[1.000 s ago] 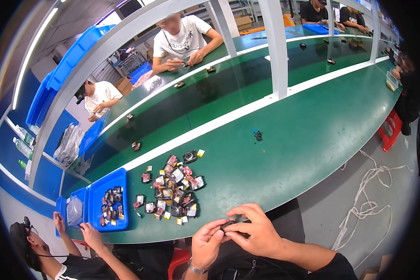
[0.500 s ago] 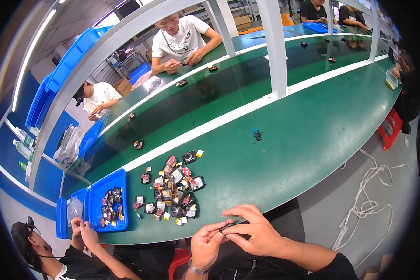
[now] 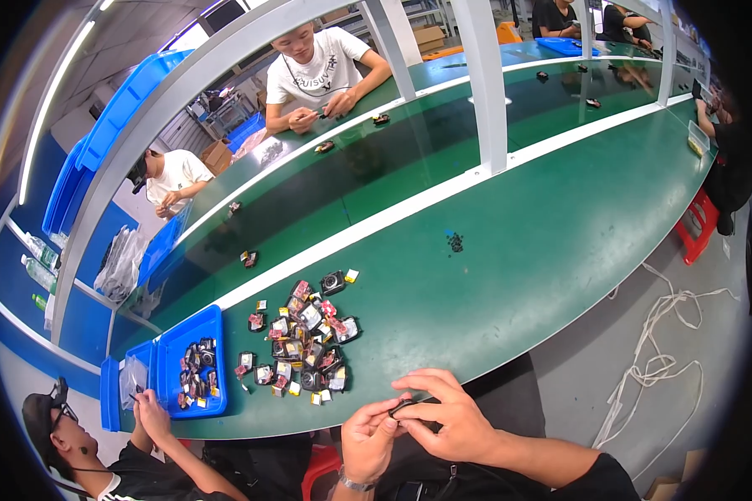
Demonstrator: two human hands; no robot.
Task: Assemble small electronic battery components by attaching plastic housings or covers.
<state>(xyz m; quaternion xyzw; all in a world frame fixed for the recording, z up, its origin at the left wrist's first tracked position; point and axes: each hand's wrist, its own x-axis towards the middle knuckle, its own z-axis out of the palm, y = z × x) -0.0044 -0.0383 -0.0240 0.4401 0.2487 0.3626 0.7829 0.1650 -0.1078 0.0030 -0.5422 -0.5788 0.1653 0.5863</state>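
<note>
My left hand [image 3: 369,436] and my right hand [image 3: 444,415] meet just below the front edge of the green table [image 3: 518,250]. Together they pinch a small black part [image 3: 402,407] between the fingertips. A pile of several small black parts with red and yellow tags [image 3: 302,338] lies on the table just left of and above my hands.
A blue tray [image 3: 169,351] with more small parts sits at the left, where a neighbouring person's hand [image 3: 150,407] reaches. Other people work across the table and at the far right. A small dark cluster [image 3: 455,242] lies mid-table. White cords [image 3: 660,334] trail on the floor.
My hands stay together on the small part with only slight finger movement. The neighbour's hands at the lower left have shifted toward the blue tray.
</note>
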